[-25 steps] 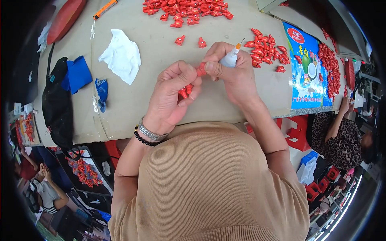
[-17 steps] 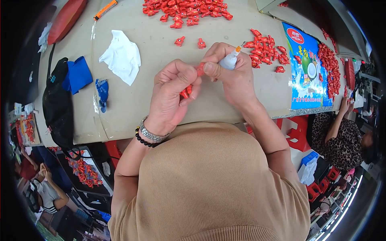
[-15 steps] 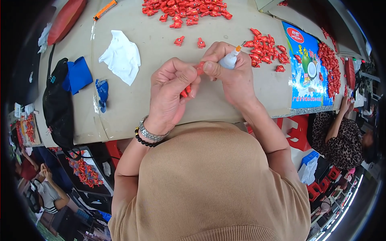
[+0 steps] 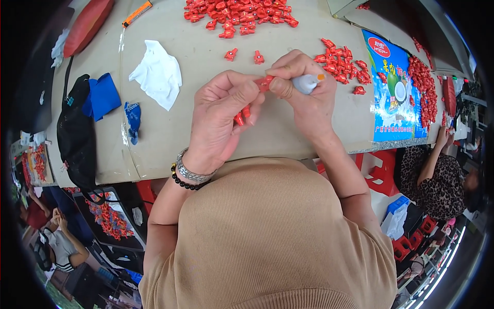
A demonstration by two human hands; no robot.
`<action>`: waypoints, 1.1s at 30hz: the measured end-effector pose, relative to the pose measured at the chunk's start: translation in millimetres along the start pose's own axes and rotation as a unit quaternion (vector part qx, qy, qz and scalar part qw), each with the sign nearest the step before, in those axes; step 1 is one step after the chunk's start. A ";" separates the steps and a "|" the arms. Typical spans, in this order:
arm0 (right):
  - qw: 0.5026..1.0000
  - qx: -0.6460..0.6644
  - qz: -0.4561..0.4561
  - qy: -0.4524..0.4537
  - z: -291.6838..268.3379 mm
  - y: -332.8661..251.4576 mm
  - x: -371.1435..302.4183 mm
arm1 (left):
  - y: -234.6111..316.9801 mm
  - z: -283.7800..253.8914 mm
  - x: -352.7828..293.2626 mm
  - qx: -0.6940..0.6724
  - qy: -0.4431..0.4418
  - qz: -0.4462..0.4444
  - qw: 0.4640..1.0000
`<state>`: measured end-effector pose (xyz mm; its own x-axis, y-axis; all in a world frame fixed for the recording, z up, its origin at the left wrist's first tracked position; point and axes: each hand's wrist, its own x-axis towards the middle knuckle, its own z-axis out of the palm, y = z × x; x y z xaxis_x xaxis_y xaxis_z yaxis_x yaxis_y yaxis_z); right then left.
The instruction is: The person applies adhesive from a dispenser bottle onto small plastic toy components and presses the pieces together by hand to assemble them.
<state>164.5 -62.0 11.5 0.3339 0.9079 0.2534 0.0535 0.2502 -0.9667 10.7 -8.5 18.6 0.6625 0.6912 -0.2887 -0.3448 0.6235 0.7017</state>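
Note:
Above the table, my left hand (image 4: 216, 116) pinches a small red plastic part (image 4: 264, 83) between thumb and forefinger. Its curled lower fingers hold more red plastic (image 4: 241, 117), partly hidden. My right hand (image 4: 311, 105) meets it from the other side, thumb and fingertip closed on the same red part. Tucked in the right hand is a small whitish squeeze bottle (image 4: 305, 84) with an orange tip pointing away to the right. Two loose red figures (image 4: 231, 54) lie just beyond my hands, apart from the larger heap (image 4: 239, 13) at the far side.
A second red cluster (image 4: 339, 62) sits right, beside a blue printed sheet (image 4: 393, 98) with more red parts. To the left lie a white cloth (image 4: 158, 74), blue scraps (image 4: 104, 95), a black bag (image 4: 74, 134) and an orange box (image 4: 137, 14). A co-worker (image 4: 432, 177) sits at right.
My right hand has turned slightly, so the bottle's tip swings from pointing up and away toward the right. Both hands still grip the red part, which has shifted slightly right.

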 end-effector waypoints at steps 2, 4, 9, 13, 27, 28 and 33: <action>0.998 -0.046 -0.051 0.016 -0.9 0.9 0.4 | 1.4 2.1 -0.1 0.014 0.012 0.014 1.000; 0.973 -0.146 -0.176 0.010 -2.3 2.5 -0.2 | 2.6 2.9 -1.8 0.013 0.012 0.022 1.000; 0.963 -0.177 -0.199 0.046 6.4 -6.4 -3.1 | -5.9 1.2 -1.7 0.126 0.029 0.153 0.980; 0.959 -0.188 -0.198 0.070 6.2 -0.4 -7.2 | -6.4 -0.5 -2.8 0.170 0.034 0.175 0.969; 0.975 -0.154 -0.155 0.032 5.4 4.9 -18.8 | -16.6 -8.5 -2.1 0.223 0.043 0.225 0.948; 0.977 -0.149 -0.151 0.031 5.1 5.5 -18.8 | -17.3 -8.9 -1.7 0.224 0.041 0.231 0.946; 0.980 -0.138 -0.144 0.021 4.0 6.3 -20.0 | -18.0 -9.2 -2.2 0.253 0.048 0.233 0.938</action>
<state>154.3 -77.3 0.5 0.3051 0.7974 0.5206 0.4016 0.3879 -0.8296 9.3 -17.9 0.6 0.4467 0.8905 0.0865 -0.2064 0.0085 0.9784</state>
